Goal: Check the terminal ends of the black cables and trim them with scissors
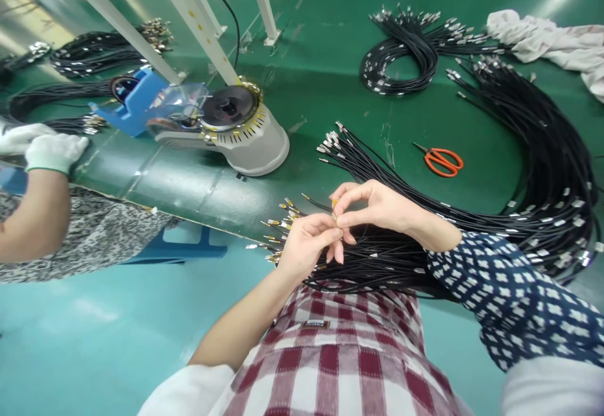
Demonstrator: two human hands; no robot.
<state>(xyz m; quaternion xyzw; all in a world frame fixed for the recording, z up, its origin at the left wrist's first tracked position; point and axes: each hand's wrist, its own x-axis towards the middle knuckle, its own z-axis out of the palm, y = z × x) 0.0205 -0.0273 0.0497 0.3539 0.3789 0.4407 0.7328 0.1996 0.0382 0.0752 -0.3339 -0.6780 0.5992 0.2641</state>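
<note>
Both my hands meet above a thick bundle of black cables [377, 255] at the table's near edge. My left hand [309, 243] is pinched at a small connector end [335, 209], which has a bit of yellow on it. From the right, my right hand [372, 205] pinches the same small piece between thumb and index finger. The fingers hide most of it. Cable tips with white and yellow tags [283, 221] fan out left of my left hand. Just beyond my hands, a second group of black cables [372, 161] with silvery ends [333, 140] lies on the green table.
Orange-handled scissors [441, 161] lie on the green table [321, 101]. Coiled cables [401, 67] and a white cloth [547, 41] are farther back. A grey machine base [259, 142] and blue tape dispenser [136, 101] stand left. A co-worker's gloved hand [54, 148] is at far left.
</note>
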